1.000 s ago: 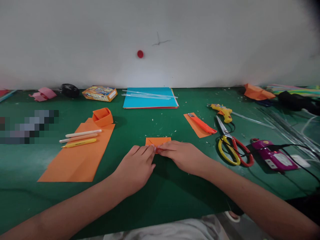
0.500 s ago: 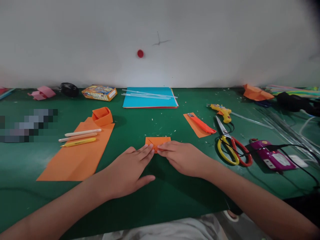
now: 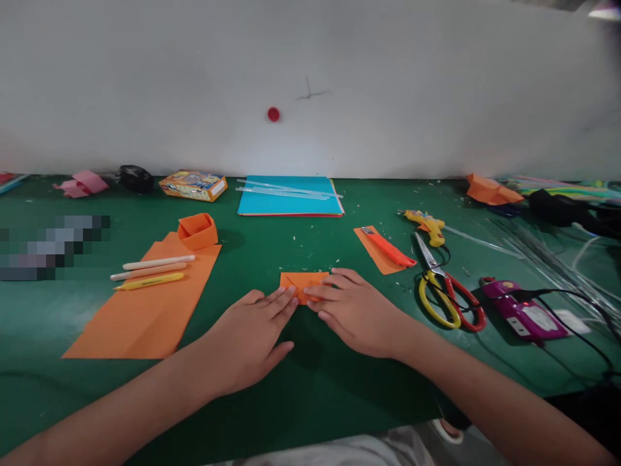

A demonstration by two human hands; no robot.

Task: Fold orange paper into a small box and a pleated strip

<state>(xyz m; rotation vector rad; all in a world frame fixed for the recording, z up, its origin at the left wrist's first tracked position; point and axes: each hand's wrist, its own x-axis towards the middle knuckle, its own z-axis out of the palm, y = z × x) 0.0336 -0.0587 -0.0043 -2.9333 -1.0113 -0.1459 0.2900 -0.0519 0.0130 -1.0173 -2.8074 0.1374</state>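
A small folded piece of orange paper (image 3: 303,280) lies flat on the green table in front of me, with a slanted crease at its left. My left hand (image 3: 259,336) rests its outstretched fingertips on the paper's lower left part, thumb apart. On the right side, my right hand (image 3: 356,314) touches the paper with its fingers spread. Neither hand grips it. Part of the paper's lower and right edge is hidden under the fingers.
At left, pens (image 3: 150,282) and a folded orange paper piece (image 3: 198,231) lie on orange sheets (image 3: 140,330). Scissors (image 3: 444,285), a cutter (image 3: 388,247), a glue gun (image 3: 425,226) and a purple power strip (image 3: 526,309) with cables are at right. Blue sheets (image 3: 291,204) lie behind.
The fingers of my right hand have spread apart and the hand has shifted slightly on the paper. My left hand stays in place. The whole view has tipped slightly upward.
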